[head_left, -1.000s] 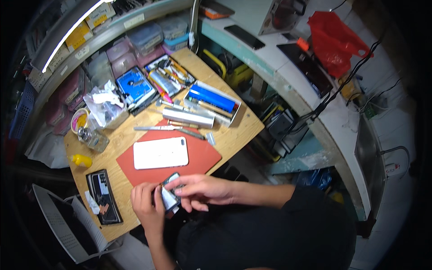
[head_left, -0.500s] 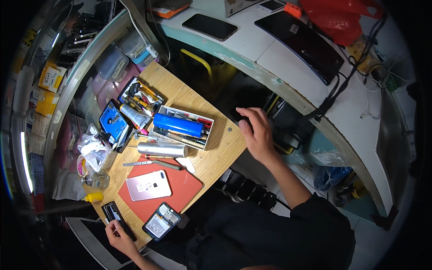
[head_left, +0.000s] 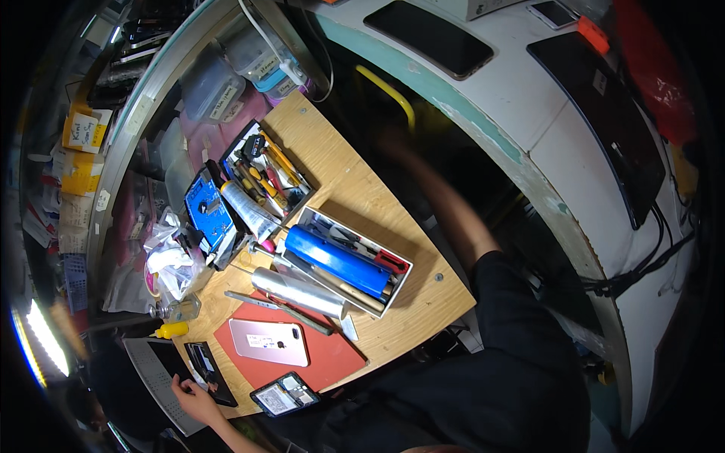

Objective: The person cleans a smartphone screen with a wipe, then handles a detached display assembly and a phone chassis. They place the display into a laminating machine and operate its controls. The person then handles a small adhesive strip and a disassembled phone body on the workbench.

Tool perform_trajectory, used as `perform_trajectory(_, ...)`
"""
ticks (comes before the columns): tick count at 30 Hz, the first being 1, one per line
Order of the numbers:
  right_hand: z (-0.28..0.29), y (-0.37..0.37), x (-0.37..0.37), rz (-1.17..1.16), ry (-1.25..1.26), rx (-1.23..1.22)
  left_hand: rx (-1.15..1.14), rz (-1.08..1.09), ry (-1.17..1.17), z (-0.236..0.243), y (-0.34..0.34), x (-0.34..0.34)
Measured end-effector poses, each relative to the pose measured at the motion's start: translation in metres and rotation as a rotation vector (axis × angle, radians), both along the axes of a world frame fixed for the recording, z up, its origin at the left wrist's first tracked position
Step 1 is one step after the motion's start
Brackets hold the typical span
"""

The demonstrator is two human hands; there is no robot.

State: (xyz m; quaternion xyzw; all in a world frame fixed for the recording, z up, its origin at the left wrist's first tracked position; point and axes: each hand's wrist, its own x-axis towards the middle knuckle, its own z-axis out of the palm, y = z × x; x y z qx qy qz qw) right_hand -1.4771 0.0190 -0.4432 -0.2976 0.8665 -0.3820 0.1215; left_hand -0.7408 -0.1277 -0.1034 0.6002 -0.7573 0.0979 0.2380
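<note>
I am noting my left hand (head_left: 192, 396) resting on the dark phone (head_left: 209, 370), fingers (head_left: 181, 383) lying loosely along its edge at the desk's (head_left: 362, 196) seven o'clock corner. The phone's long axis is running eleven to five. My right hand (head_left: 396, 143) is blurring away at one o'clock; I cannot tell its fingers' state.

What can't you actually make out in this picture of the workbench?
- Right hand, head view: motion blur smears it against the dark gap past the wooden bench; open, closed or holding something, I cannot tell.
- Left hand: on the dark phone at the bench's corner, fingers too small to read the grip.
- Tool tray: single tools too small and crowded to tell apart.
</note>
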Motion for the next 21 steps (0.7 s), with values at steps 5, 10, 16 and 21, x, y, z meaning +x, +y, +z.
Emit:
perform_trajectory(5, -0.019, -0.009, -0.005, -0.146, 0.133, 0.149, 0.172, 0.049, 0.086, 0.014, 0.024, -0.018)
perform_trajectory(10, -0.043, -0.014, -0.011, -0.176, 0.331, 0.111, 0.264, -0.084, 0.284, 0.019, 0.055, -0.051)
perform_trajectory(16, -0.019, -0.005, -0.010, -0.112, 0.225, -0.159, 0.261, -0.144, 0.312, 0.034, 0.068, -0.065)
perform_trajectory(21, -0.016, -0.013, -0.015, 0.026, 0.337, 0.048, 0.331, -0.138, 0.290, 0.029, 0.074, -0.063)
